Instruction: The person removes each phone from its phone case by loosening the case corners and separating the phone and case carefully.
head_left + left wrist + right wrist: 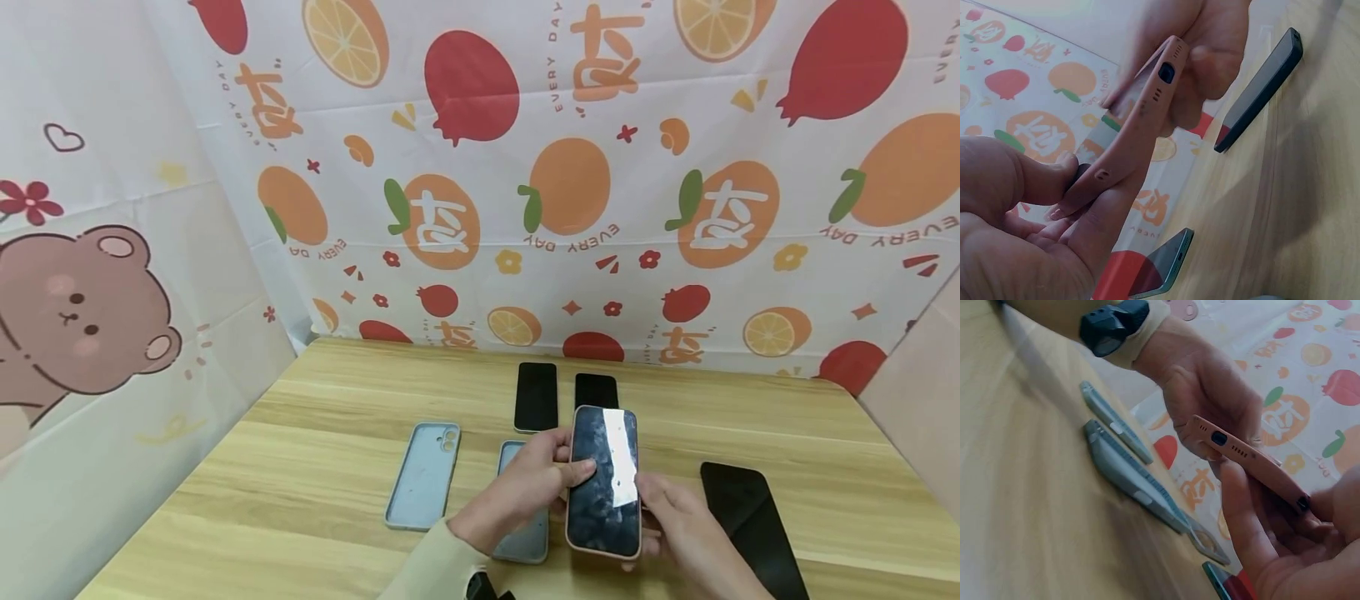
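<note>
Both hands hold a phone in a pink case point(606, 521) above the table, its dark, glossy screen facing up. My left hand point(531, 477) grips the left side, thumb lying over the screen's edge and fingers underneath. On the right side, my right hand point(675, 515) pinches the lower edge between thumb and fingers. The left wrist view shows the pink case point(1124, 147) edge-on, with its charging-port opening and speaker holes exposed. In the right wrist view the case's bottom edge point(1260, 465) lies between the two hands. Below my left forearm is a light blue phone case point(527, 537), partly covered.
Another light blue case point(422, 479) lies to the left on the wooden table point(300, 500). Two dark phones point(536, 396) lie near the back, one partly hidden behind the held phone. A larger black device point(753, 525) lies at the right. A fruit-print cloth point(480, 200) hangs behind.
</note>
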Demonstrator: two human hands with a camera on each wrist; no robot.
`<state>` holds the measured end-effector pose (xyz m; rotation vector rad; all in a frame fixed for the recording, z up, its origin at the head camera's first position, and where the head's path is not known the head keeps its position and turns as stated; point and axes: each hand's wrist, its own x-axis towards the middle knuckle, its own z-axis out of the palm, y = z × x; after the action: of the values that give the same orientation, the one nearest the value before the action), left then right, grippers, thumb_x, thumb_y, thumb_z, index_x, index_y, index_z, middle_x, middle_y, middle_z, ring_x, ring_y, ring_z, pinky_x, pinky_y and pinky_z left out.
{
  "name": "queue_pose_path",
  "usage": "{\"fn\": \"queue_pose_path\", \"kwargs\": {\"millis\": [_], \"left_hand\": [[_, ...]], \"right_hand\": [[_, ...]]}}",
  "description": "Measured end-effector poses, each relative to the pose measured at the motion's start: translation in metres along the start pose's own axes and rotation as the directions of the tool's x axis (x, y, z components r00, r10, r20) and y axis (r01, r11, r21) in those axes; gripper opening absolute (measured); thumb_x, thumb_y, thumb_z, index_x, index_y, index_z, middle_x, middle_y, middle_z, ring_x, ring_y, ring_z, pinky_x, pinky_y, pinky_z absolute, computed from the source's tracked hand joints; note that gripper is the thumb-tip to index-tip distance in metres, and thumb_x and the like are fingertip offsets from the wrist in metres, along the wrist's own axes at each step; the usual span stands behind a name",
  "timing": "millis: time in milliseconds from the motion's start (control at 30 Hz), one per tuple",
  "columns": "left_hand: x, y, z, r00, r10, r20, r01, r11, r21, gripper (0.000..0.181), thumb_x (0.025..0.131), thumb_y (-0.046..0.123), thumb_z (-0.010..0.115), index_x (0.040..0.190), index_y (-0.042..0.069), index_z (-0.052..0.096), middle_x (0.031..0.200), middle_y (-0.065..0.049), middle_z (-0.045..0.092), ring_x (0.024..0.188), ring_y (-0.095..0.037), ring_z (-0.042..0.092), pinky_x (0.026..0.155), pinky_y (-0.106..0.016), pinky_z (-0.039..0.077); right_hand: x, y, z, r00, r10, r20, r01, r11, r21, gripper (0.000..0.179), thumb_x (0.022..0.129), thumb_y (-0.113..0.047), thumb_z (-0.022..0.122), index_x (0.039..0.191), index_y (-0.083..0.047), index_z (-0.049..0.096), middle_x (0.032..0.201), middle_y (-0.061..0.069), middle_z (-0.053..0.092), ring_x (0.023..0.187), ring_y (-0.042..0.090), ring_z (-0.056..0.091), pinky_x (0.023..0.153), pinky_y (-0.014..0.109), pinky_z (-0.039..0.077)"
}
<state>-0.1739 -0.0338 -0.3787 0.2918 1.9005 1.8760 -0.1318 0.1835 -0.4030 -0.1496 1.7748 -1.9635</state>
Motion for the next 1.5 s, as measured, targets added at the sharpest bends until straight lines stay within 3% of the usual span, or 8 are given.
{"fn": "queue_pose_path", "kwargs": {"millis": [133, 333, 567, 700, 833, 1133, 1233, 1500], "left_hand": [[0.001, 0.0, 0.001, 1.0, -0.012, -0.015, 0.012, 1.0, 0.023, 0.042, 0.098, 0.017, 0.061, 0.136, 0.004, 0.051, 0.105, -0.006, 0.071, 0.085, -0.016, 0.07, 0.067, -0.039, 0.062], [0.002, -0.002, 0.0, 0.998, -0.007, -0.062, 0.009, 0.999, 0.037, 0.041, 0.098, 0.019, 0.062, 0.135, 0.003, 0.052, 0.105, -0.006, 0.07, 0.086, -0.015, 0.07, 0.069, -0.039, 0.062], [0.005, -0.003, -0.002, 1.0, -0.026, -0.017, 0.028, 0.991, 0.13, 0.029, 0.098, 0.022, 0.063, 0.122, 0.007, 0.062, 0.09, -0.007, 0.072, 0.072, -0.016, 0.068, 0.058, -0.031, 0.058], [0.004, -0.005, -0.003, 1.0, -0.029, 0.004, 0.028, 0.986, 0.162, 0.02, 0.099, 0.019, 0.061, 0.113, 0.006, 0.065, 0.087, -0.007, 0.072, 0.073, -0.017, 0.069, 0.06, -0.033, 0.06], [0.003, -0.007, -0.004, 0.999, -0.015, 0.032, 0.011, 0.99, 0.139, 0.019, 0.1, 0.017, 0.058, 0.111, 0.004, 0.066, 0.087, -0.011, 0.073, 0.076, -0.017, 0.07, 0.064, -0.031, 0.06], [0.003, -0.01, -0.002, 0.993, -0.033, 0.111, 0.029, 0.999, 0.037, 0.018, 0.101, 0.016, 0.056, 0.103, 0.0, 0.064, 0.084, -0.018, 0.073, 0.073, -0.022, 0.073, 0.058, -0.034, 0.061], [0.004, -0.011, -0.002, 0.992, -0.028, 0.126, 0.028, 1.0, 0.004, 0.019, 0.101, 0.016, 0.055, 0.104, -0.002, 0.063, 0.09, -0.022, 0.074, 0.076, -0.023, 0.074, 0.059, -0.033, 0.061], [0.003, -0.011, 0.0, 0.987, -0.032, 0.159, 0.042, 0.997, -0.059, 0.021, 0.101, 0.016, 0.055, 0.106, -0.003, 0.063, 0.09, -0.021, 0.074, 0.072, -0.018, 0.072, 0.058, -0.031, 0.061]], "right_hand": [[-0.007, 0.003, -0.005, 0.993, 0.067, 0.093, -0.064, 0.998, -0.029, 0.073, 0.105, -0.042, 0.044, 0.149, 0.013, 0.024, 0.127, 0.018, 0.063, 0.098, 0.029, 0.069, 0.088, 0.041, 0.059], [-0.01, 0.001, -0.008, 0.966, 0.052, 0.252, -0.067, 0.997, 0.05, 0.071, 0.104, -0.022, 0.051, 0.15, 0.016, 0.011, 0.136, 0.022, 0.059, 0.113, 0.032, 0.066, 0.098, 0.038, 0.054], [-0.012, 0.0, -0.011, 0.967, 0.024, 0.252, -0.054, 0.992, 0.112, 0.074, 0.104, -0.018, 0.051, 0.151, 0.016, 0.005, 0.138, 0.02, 0.058, 0.118, 0.033, 0.064, 0.1, 0.037, 0.053], [-0.012, 0.001, -0.013, 0.959, -0.006, 0.285, -0.028, 0.993, 0.116, 0.068, 0.105, -0.015, 0.048, 0.15, 0.016, 0.008, 0.139, 0.021, 0.057, 0.117, 0.032, 0.065, 0.1, 0.037, 0.053], [-0.013, 0.003, -0.013, 0.955, -0.029, 0.296, 0.004, 0.997, 0.083, 0.068, 0.105, -0.017, 0.048, 0.149, 0.018, 0.009, 0.136, 0.02, 0.06, 0.114, 0.029, 0.067, 0.098, 0.035, 0.054], [-0.018, 0.008, -0.016, 0.934, -0.124, 0.336, 0.108, 0.992, 0.064, 0.059, 0.107, -0.012, 0.04, 0.149, 0.017, 0.01, 0.135, 0.016, 0.061, 0.115, 0.024, 0.065, 0.099, 0.036, 0.053], [-0.018, 0.01, -0.017, 0.927, -0.141, 0.347, 0.119, 0.989, 0.083, 0.054, 0.108, -0.012, 0.036, 0.15, 0.014, 0.013, 0.138, 0.014, 0.06, 0.118, 0.026, 0.064, 0.1, 0.037, 0.052], [-0.02, 0.015, -0.021, 0.9, -0.173, 0.4, 0.104, 0.976, 0.189, 0.052, 0.108, -0.007, 0.034, 0.152, 0.008, 0.011, 0.143, 0.011, 0.057, 0.124, 0.031, 0.06, 0.105, 0.044, 0.047]]}}
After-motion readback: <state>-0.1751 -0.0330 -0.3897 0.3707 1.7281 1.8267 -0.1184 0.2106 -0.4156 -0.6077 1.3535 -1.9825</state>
